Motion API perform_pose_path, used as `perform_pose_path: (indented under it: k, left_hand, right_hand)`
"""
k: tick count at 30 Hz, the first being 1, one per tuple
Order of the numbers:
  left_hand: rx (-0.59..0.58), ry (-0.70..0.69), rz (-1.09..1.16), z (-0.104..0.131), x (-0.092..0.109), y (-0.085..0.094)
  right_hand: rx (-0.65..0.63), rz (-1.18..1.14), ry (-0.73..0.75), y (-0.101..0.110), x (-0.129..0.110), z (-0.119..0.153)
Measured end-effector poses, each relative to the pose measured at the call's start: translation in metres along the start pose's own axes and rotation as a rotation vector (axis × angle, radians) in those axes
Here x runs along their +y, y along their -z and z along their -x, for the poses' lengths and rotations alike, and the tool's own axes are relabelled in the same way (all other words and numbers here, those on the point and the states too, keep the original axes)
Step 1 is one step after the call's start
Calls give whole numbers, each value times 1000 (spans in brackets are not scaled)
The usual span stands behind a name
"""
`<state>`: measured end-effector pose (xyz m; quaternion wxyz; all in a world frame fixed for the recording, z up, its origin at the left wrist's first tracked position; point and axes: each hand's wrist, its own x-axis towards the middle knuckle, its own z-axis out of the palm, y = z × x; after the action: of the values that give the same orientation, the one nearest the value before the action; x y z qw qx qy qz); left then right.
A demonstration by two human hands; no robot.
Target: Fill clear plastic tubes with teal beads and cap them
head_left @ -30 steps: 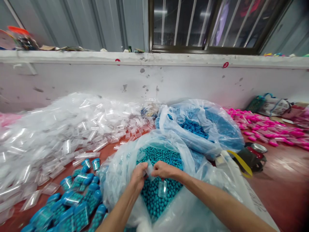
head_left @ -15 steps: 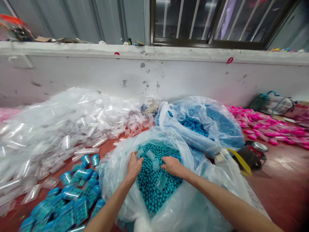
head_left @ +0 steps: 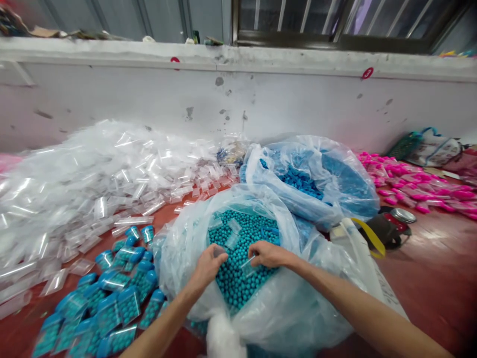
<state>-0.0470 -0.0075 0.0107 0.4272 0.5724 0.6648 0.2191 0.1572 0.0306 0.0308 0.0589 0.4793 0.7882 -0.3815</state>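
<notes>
Small teal beads (head_left: 238, 286) fill a large clear plastic bag (head_left: 182, 243) whose mouth is spread wide in front of me. Over the beads' left side, my left hand (head_left: 209, 264) is closed around a small clear box, mostly covered by the fingers. Across from it, my right hand (head_left: 267, 254) pinches another clear plastic box (head_left: 247, 268) just above the beads. A loose clear box (head_left: 233, 233) lies on the beads beyond both hands. Left of the bag, several bead-filled boxes with blue caps (head_left: 128, 304) are heaped on the red surface.
A big pile of empty clear boxes (head_left: 93, 169) spreads at the left. Behind stands a second bag (head_left: 346, 189) with blue caps (head_left: 300, 181). Pink pieces (head_left: 417, 186) lie at the far right, near a dark object with a yellow strap (head_left: 368, 237). A white wall (head_left: 298, 99) runs behind.
My right hand has closed on a clear box that lay on the beads. My left hand has moved slightly nearer to me. The whole view has tilted down.
</notes>
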Motion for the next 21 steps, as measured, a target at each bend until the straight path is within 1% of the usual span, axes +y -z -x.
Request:
perform_pose_path:
  k: [1, 2, 3, 5, 6, 7, 9, 11, 12, 13, 15, 16, 17, 19, 21]
  left_hand:
    - [-54, 13, 79, 0, 1, 2]
    - [-96, -9, 125, 0, 2, 3]
    - [-131, -70, 129, 1, 3, 3]
    - [-189, -237, 38, 5, 6, 0]
    - [-220, -299, -24, 8, 8, -3]
    - [-253, -325, -83, 10, 9, -6]
    - [-278, -285, -177, 15, 10, -12]
    - [-255, -233, -241, 18, 9, -19]
    - [-239, -225, -268, 18, 8, -21]
    - [-227, -222, -297, 19, 7, -24]
    - [-222, -216, -371, 20, 5, -28]
    - [-211, -203, -420, 20, 4, -29]
    - [-178, -186, -473, 20, 3, -31]
    - [-56, -163, -579, 18, 1, -35]
    - [71, -171, -658, 15, -2, -39]
  right_hand:
    - [4, -27, -17, 3, -1, 2]
    - [27, -39, -11, 4, -2, 4]
    - [59, -43, 10, 4, -4, 6]
    - [131, -64, 60, -2, -7, 6]
    - [158, -95, 70, -7, -8, 5]
    - [167, -143, 65, -12, -10, 2]
    - [117, -249, 47, -20, -12, -4]
    - [65, -263, 41, -20, -15, -11]
    - [84, -210, 47, -18, -17, -15]
    - [142, -121, 57, -14, -20, -19]
    - [300, 109, 78, -5, -25, -29]
    - [348, 214, 89, -1, -27, -34]
    - [360, 296, 95, 2, -29, -40]
    - [307, 390, 100, 3, -29, -51]
    - [257, 401, 112, -1, -24, -57]
